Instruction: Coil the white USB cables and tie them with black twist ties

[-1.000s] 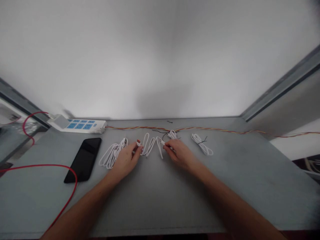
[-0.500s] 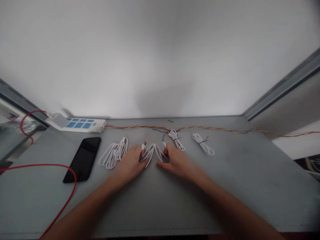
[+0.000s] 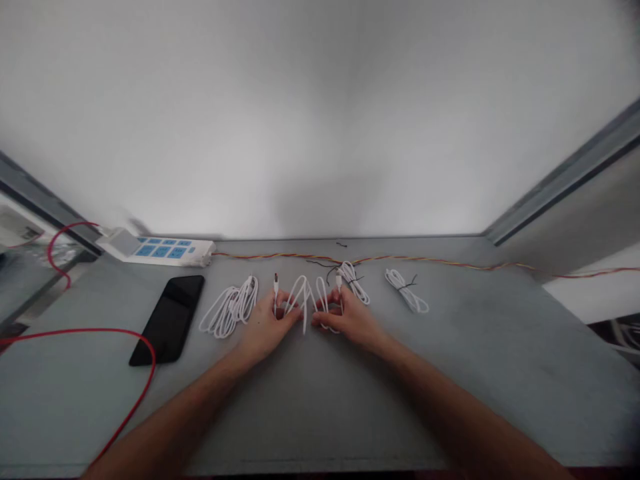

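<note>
As the left hand [image 3: 267, 325] and right hand [image 3: 351, 318] sit close together on the grey counter [image 3: 475, 373], apart but only just, they pinch a looped white charging cable [image 3: 304, 300] at mid-counter, its two plugs [image 3: 275, 285] sticking up just beyond them. A white coil [image 3: 227, 310] lies just left; a tied coil [image 3: 354, 282] and another tied coil [image 3: 405, 291] lie far right. Further left sit a black phone [image 3: 169, 320] and, at the far edge, a power strip [image 3: 160, 251], with a twisted wire [image 3: 425, 261] running right.

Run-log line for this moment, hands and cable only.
left hand: holds white cable, plug up | right hand: holds white cable, plug up | nearby: coiled white cable
</note>
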Demonstrator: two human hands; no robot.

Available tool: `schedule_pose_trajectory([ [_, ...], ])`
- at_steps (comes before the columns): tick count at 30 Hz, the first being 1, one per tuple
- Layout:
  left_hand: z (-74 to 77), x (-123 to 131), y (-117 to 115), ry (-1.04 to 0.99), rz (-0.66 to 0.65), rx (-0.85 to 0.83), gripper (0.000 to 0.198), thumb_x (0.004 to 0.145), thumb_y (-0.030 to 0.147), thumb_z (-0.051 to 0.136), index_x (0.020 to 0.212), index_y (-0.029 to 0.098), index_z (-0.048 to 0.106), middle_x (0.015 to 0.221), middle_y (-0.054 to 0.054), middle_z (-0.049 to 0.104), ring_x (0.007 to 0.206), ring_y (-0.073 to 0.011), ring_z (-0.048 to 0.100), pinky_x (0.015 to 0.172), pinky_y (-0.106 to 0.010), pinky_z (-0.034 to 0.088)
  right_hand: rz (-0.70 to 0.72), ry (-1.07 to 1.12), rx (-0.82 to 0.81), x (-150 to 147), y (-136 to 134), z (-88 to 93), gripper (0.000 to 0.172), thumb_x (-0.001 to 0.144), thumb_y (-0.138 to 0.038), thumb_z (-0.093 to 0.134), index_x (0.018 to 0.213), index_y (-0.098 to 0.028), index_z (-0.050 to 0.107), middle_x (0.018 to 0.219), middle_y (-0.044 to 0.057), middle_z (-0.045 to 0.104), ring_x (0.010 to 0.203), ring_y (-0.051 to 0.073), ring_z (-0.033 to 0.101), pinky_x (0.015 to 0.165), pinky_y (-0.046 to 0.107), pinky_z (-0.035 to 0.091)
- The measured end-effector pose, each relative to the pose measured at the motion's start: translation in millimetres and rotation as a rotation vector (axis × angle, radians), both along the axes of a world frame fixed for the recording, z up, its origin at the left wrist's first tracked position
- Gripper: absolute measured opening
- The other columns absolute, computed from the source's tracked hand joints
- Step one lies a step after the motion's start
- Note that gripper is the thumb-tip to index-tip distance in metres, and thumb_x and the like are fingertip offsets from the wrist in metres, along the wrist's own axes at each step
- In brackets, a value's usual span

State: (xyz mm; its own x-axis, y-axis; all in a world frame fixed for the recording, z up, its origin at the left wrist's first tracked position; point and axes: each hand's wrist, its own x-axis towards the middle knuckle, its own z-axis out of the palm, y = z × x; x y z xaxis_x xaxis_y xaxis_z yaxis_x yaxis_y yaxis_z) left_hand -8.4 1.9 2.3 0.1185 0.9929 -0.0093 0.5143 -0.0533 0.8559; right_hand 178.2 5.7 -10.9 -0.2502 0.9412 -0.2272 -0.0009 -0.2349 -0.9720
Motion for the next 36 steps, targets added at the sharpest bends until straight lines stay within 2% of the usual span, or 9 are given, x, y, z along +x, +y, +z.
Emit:
schedule_pose_trajectory([
  [5, -5.1, 4.6, -7.7, 0.092, -0.085, 0.143, 0.024, 0.081, 0.03, 0.057, 0.07, 0.022, 0.036, 0.078, 0.0, 0.063, 0.067, -0.0157, 0.059, 0.063, -0.029, 0.043, 0.046, 0.033, -0.004, -4.7, -3.7, -0.6, 0.052, 0.062, -0.037, 0.078, 0.076, -0.024, 0.03, 0.084, -0.001, 0.064, 0.067, 0.015, 0.066, 0.058, 0.029, 0.053],
  [9, -6.6, 6.0, -10.7, 0.049, -0.134, 0.163, 0.025, 0.081, 0.026, 0.057, 0.069, 0.022, 0.036, 0.084, -0.002, 0.065, 0.074, -0.0165, 0.06, 0.066, -0.03, 0.043, 0.03, -0.038, 0.024, -4.4, -4.6, 1.0, 0.051, 0.059, -0.036, 0.079, 0.076, -0.024, 0.032, 0.084, -0.001, 0.064, 0.062, 0.014, 0.065, 0.053, 0.028, 0.053],
  [13, -4.6, 8.3, -10.9, -0.188, -0.132, 0.058, 0.026, 0.083, 0.032, 0.057, 0.072, 0.022, 0.035, 0.096, -0.005, 0.067, 0.078, -0.0168, 0.065, 0.062, -0.028, 0.047, 0.0, -0.016, 0.028, -2.9, -3.9, 5.6, 0.046, 0.061, -0.033, 0.076, 0.076, -0.024, 0.034, 0.085, -0.001, 0.064, 0.065, 0.016, 0.066, 0.055, 0.03, 0.053],
  [17, -4.2, 9.5, -5.1, -0.402, 0.018, -0.049, 0.031, 0.077, 0.037, 0.066, 0.081, 0.021, 0.04, 0.101, -0.007, 0.069, 0.072, -0.0166, 0.067, 0.052, -0.024, 0.047, -0.052, 0.066, 0.032, -1.5, -4.3, 8.9, 0.046, 0.064, -0.033, 0.073, 0.074, -0.024, 0.029, 0.089, -0.001, 0.066, 0.068, 0.016, 0.069, 0.057, 0.029, 0.052],
  [21, -4.3, 7.4, 2.2, -0.572, 0.036, -0.21, 0.054, 0.07, 0.036, 0.075, 0.113, 0.019, 0.047, 0.111, -0.011, 0.07, 0.078, -0.0194, 0.068, 0.045, -0.02, 0.04, -0.05, 0.128, 0.032, -1.3, -5.2, 9.2, 0.048, 0.064, -0.035, 0.074, 0.074, -0.025, 0.028, 0.092, 0.0, 0.069, 0.072, 0.018, 0.071, 0.06, 0.03, 0.053],
  [23, -3.9, 5.9, 3.5, -0.577, 0.008, -0.275, 0.059, 0.069, 0.035, 0.076, 0.119, 0.016, 0.053, 0.113, -0.013, 0.069, 0.082, -0.0201, 0.067, 0.044, -0.019, 0.038, -0.046, 0.15, 0.043, -1.0, -5.0, 9.4, 0.049, 0.065, -0.036, 0.075, 0.073, -0.025, 0.028, 0.093, 0.001, 0.069, 0.073, 0.018, 0.071, 0.062, 0.03, 0.053],
  [27, -2.7, 3.8, 2.0, -0.528, -0.103, -0.356, 0.042, 0.072, 0.037, 0.073, 0.107, 0.013, 0.069, 0.096, -0.011, 0.074, 0.08, -0.0194, 0.066, 0.047, -0.019, 0.036, -0.02, 0.182, 0.085, 0.2, -4.2, 10.6, 0.051, 0.065, -0.036, 0.076, 0.072, -0.025, 0.027, 0.088, 0.0, 0.07, 0.074, 0.019, 0.071, 0.065, 0.032, 0.054],
  [31, -1.9, 3.6, -0.7, -0.489, -0.19, -0.419, 0.045, 0.072, 0.037, 0.072, 0.113, 0.018, 0.068, 0.086, -0.008, 0.075, 0.076, -0.0186, 0.066, 0.045, -0.018, 0.033, -0.033, 0.156, 0.114, 0.1, -4.3, 10.2, 0.052, 0.065, -0.035, 0.076, 0.072, -0.025, 0.026, 0.088, 0.001, 0.07, 0.078, 0.021, 0.07, 0.064, 0.033, 0.054],
  [36, -2.3, 3.5, -1.7, -0.438, -0.126, -0.373, 0.041, 0.071, 0.038, 0.072, 0.106, 0.016, 0.069, 0.089, -0.009, 0.073, 0.074, -0.0199, 0.067, 0.042, -0.018, 0.03, -0.07, 0.067, 0.102, 0.1, -3.7, 9.1, 0.05, 0.067, -0.037, 0.074, 0.074, -0.026, 0.025, 0.092, 0.001, 0.07, 0.073, 0.019, 0.07, 0.057, 0.03, 0.053],
])
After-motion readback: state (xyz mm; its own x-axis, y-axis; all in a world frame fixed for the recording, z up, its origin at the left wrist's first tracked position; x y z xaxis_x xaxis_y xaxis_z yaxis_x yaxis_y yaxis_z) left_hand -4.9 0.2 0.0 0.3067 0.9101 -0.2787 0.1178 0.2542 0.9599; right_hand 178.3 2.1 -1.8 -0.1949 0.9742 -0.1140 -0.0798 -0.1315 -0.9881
